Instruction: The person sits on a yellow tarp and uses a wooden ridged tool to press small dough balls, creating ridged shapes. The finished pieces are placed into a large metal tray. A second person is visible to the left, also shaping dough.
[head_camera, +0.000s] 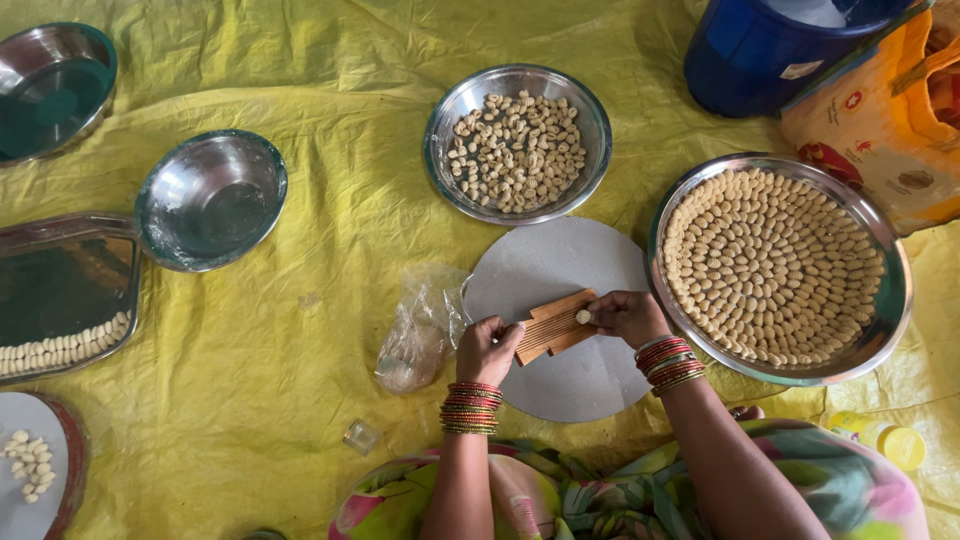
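My left hand (486, 347) grips the left end of a small ridged wooden board (553, 325) held over a round grey board (560, 330). My right hand (624, 314) presses a small ball of dough (583, 316) onto the ridges near the board's right end. A steel bowl of loose shaped dough pieces (517, 150) sits just beyond. At the right, a wide steel plate (885, 300) holds shaped pieces laid in tight rings. Both wrists wear stacks of red and gold bangles.
A crumpled clear plastic bag (420, 325) lies left of the grey board. Empty steel bowls (210, 198) and a steel tray (60, 290) with a row of pieces sit at the left. A blue bucket (770, 50) and orange sack (890, 120) stand at top right.
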